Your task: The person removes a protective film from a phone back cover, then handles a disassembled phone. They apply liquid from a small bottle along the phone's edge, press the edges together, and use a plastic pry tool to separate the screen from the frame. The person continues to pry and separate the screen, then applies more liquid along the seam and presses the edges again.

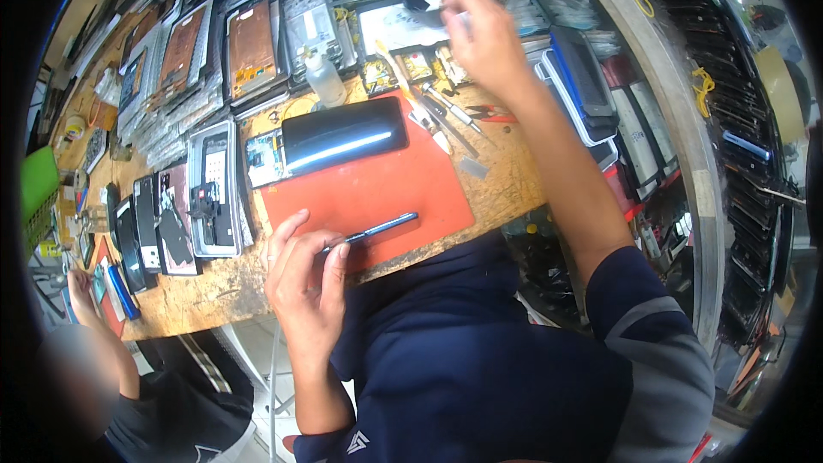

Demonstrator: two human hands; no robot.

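Note:
My left hand (pixel 305 266) is above the front edge of an orange-red mat (pixel 369 197). Between its thumb and fingers is a slim, dark blue metallic bar (pixel 383 227), seen edge-on, pointing right. At the far side of the bench, my right hand (pixel 487 39) has its fingers curled beside a white sheet (pixel 394 27) and a small black object (pixel 416 2). Whatever its fingertips pinch is too small and blurred to make out. A glossy black phone screen (pixel 345 135) lies across the mat's far left, with an exposed circuit board (pixel 264 159) at its left end.
Behind the screen stands a clear bottle (pixel 323 79). Brushes and a white-handled tool (pixel 454 110) lie near red-handled pliers (pixel 490 113). Stacked phone parts (pixel 253 43) fill the left and back. A co-worker's hand (pixel 83 296) is at the bench's left end; racks (pixel 754 206) stand right.

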